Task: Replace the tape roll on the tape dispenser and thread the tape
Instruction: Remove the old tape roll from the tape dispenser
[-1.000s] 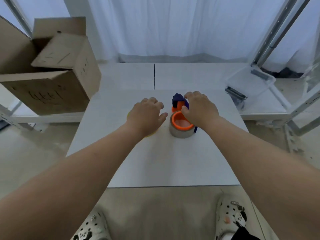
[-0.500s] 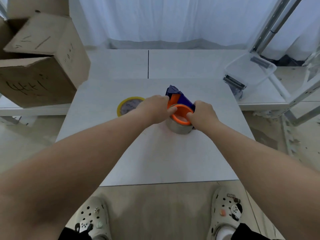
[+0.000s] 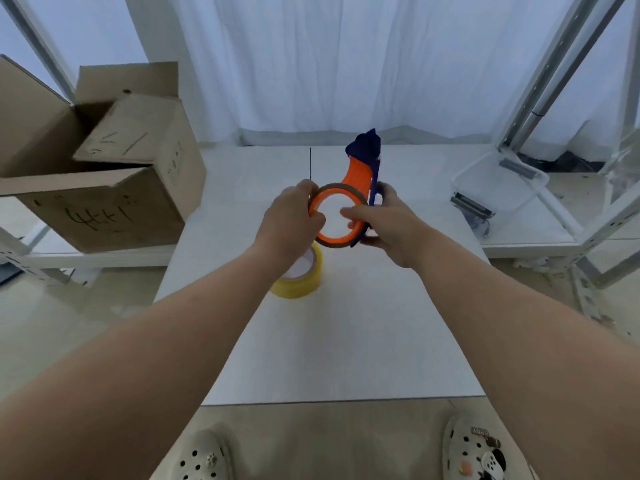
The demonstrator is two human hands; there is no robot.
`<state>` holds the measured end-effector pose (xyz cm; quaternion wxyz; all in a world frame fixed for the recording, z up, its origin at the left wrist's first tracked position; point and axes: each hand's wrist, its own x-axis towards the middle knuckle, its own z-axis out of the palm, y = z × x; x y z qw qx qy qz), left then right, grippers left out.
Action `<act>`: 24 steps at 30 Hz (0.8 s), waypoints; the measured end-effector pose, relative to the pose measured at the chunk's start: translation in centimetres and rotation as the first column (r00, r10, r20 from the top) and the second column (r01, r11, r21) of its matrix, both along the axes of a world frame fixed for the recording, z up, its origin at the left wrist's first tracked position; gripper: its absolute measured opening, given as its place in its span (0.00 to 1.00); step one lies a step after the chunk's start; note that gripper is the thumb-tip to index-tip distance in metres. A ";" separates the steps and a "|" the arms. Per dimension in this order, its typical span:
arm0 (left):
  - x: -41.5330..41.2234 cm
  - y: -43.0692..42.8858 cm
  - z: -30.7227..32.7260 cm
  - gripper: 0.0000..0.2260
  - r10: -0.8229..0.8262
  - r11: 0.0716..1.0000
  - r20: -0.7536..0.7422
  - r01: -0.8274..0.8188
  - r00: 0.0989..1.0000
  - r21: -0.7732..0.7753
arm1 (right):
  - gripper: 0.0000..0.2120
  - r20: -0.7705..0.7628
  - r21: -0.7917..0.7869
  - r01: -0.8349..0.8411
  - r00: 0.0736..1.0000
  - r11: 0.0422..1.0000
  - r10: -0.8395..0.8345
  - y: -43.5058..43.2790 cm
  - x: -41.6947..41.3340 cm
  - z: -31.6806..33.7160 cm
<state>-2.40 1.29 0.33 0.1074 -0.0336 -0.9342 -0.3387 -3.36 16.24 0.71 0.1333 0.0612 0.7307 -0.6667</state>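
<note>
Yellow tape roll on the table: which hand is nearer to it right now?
Left. The left hand grips the raised tape dispenser just over the yellow tape roll, its wrist hiding part of it. The right hand holds the dispenser's other side, farther right.

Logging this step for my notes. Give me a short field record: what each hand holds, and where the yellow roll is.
left hand: grips left rim of tape dispenser
right hand: grips its right side
tape dispenser: held above table
yellow tape roll: on table, untouched
surroundings: cardboard box left, clear container right
</note>
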 end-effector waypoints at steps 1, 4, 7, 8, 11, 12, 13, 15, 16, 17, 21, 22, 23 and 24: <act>0.1 -0.2 0.3 0.15 -0.004 1.000 -0.028 0.004 1.000 -0.022 | 0.30 -0.009 -0.026 0.018 1.000 0.999 -0.019 -0.3 0.1 0.5; 0.5 -1.2 0.7 0.19 -0.018 0.997 -0.107 0.009 0.994 -0.080 | 0.26 -0.015 -0.024 -0.043 0.999 0.999 0.043 -0.4 0.5 0.6; 0.2 -2.7 0.4 0.25 -0.124 0.964 -0.140 0.086 0.982 -0.252 | 0.30 0.077 0.079 -0.221 0.974 0.972 0.215 0.7 1.2 -0.2; 0.2 -2.9 0.4 0.26 -0.179 0.934 -0.120 0.130 0.977 -0.332 | 0.31 0.108 0.087 -0.252 0.964 0.964 0.242 1.0 1.4 -0.5; 0.1 -2.6 0.0 0.27 -0.287 0.863 -0.055 0.233 0.956 -0.448 | 0.29 0.120 0.088 -0.221 0.970 0.971 0.210 1.5 1.6 -1.0; 0.1 -2.2 0.0 0.27 -0.305 0.856 -0.053 0.249 0.951 -0.452 | 0.27 0.109 0.086 -0.178 0.980 0.980 0.168 1.6 1.6 -1.2; 0.0 -1.8 -0.1 0.27 -0.319 0.852 -0.057 0.260 0.946 -0.454 | 0.26 0.098 0.077 -0.117 0.989 0.990 0.109 1.6 1.5 -1.2; -0.1 -0.9 -0.1 0.26 -0.328 0.857 -0.067 0.267 0.942 -0.441 | 0.24 0.082 0.042 0.024 0.996 0.999 -0.027 1.8 1.4 -1.3; -0.1 -0.5 -0.1 0.25 -0.318 0.871 -0.072 0.261 0.946 -0.416 | 0.24 0.079 0.027 0.077 0.994 0.997 -0.079 2.0 1.3 -1.2; -0.1 -0.2 -0.2 0.24 -0.304 0.889 -0.080 0.253 0.949 -0.381 | 0.24 0.080 0.011 0.108 0.991 0.994 -0.109 2.1 1.3 -1.2; -0.5 0.1 -0.2 0.15 -0.251 0.948 -0.189 0.202 0.949 -0.244 | 0.21 0.082 -0.083 0.143 0.987 0.986 -0.136 2.4 1.0 -1.4; -0.7 0.1 -0.2 0.14 -0.236 0.958 -0.208 0.192 0.949 -0.212 | 0.20 0.075 -0.105 0.147 0.987 0.984 -0.140 2.4 1.0 -1.4; -0.9 0.0 -0.2 0.13 -0.220 0.968 -0.210 0.186 0.953 -0.167 | 0.19 0.067 -0.133 0.147 0.988 0.980 -0.139 2.4 0.9 -1.4; -1.0 -0.1 -0.1 0.12 -0.199 0.978 -0.189 0.183 0.962 -0.097 | 0.17 0.058 -0.166 0.141 0.989 0.976 -0.133 2.2 0.8 -1.4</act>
